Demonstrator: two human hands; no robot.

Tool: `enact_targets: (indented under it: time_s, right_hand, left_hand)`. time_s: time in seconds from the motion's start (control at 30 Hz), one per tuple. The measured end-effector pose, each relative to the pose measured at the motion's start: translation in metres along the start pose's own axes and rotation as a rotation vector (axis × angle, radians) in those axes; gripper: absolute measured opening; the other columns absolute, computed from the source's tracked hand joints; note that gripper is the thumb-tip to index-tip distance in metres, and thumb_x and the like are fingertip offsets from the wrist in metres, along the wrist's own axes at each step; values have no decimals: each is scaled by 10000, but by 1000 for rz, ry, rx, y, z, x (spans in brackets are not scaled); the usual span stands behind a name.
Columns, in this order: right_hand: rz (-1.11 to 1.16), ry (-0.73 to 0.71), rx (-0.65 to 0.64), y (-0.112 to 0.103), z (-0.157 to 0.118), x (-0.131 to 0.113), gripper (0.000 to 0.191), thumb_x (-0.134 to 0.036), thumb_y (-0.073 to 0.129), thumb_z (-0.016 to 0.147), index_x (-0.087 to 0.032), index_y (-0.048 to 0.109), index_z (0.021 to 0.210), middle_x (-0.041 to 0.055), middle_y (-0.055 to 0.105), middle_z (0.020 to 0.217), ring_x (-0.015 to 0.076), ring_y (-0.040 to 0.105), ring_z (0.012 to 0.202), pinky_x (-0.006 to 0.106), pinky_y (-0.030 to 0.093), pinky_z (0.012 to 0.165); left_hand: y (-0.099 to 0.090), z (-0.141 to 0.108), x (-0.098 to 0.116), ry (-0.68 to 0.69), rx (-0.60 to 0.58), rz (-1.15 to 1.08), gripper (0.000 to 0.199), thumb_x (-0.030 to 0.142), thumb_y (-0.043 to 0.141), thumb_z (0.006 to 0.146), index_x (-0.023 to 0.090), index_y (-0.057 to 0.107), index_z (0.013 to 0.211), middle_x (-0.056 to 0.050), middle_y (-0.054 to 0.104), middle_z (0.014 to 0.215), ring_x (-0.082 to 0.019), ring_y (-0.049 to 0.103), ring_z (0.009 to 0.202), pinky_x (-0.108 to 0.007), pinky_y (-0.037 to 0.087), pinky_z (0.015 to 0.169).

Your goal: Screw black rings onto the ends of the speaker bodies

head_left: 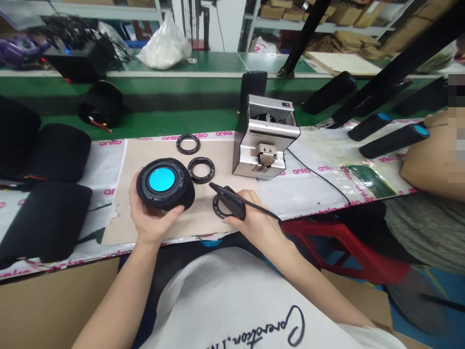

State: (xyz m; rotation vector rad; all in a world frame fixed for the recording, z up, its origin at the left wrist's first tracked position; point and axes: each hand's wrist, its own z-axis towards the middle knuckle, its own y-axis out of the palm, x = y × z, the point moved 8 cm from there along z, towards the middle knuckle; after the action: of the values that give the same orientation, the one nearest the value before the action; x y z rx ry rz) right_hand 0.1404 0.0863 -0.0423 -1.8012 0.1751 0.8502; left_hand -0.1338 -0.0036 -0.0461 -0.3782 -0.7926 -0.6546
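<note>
Black fabric-covered cylinder (186,193), short and wide, is over the left part of the beige board (225,155), its open end tilted up; contact with the board cannot be told. Left hand (152,224) is clamped around its side, thumb toward the front. Right hand (256,215) is closed on a black handheld tool (234,203) with a narrow end and a cable. The hands are apart. Progress, as judged: the bright blue disc (162,180) already sits centred in the cylinder's end, inside a dark rim. Three rings lie loose on the board, off the cylinder, so any work with them appears outstanding; whether the dark rim includes another such ring cannot be told. The tool is in hand but away from the cylinder, so no fastening is under way. Counts: cylinder in hand, 1; blue disc in it, 1; tool, 1; black notched plastic rings, 3: far ring (188,152), middle ring (201,181), near ring (217,208), the last partly under the tool. Silver metal box-shaped unit (250,156) beyond the right hand, 1. Bulky black bodies at left, 4 visible, including one with thin wires (105,99). Slim black cylinders with blue ends (394,140) at right, 2; darker ones behind, number uncertain.
</note>
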Motion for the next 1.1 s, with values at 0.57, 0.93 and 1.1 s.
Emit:
enact_targets:
  time_s: [0.57,0.93,1.1]
  right_hand:
    - [46,-31,-27,-12,17,-14,582,-315,871,842,-220,629,1363,97,713,1347,333,732,1222,499,610,1060]
    - [183,-507,-112,-91,20,-138,451,-195,862,772,-270,690,1181,-56,723,929,136,670,777,248,536,680]
    - [59,-509,-259,-80,29,-146,512,-147,821,805,-301,666,1268,-71,760,1101,135,715,918,274,564,869]
  left_hand:
    - [9,17,27,-92,-229,50,1128,597,986,700,258,463,1640,-180,523,1652,-393,608,1466,-528,509,1242]
    - [60,-16,47,-221,-144,-158,1033,509,1003,694,275,482,1554,-130,616,1522,-359,650,1413,-516,543,1194]
    - [62,-22,43,-304,-176,-163,1010,434,1003,691,283,475,1538,-135,600,1534,-379,630,1427,-567,536,1194]
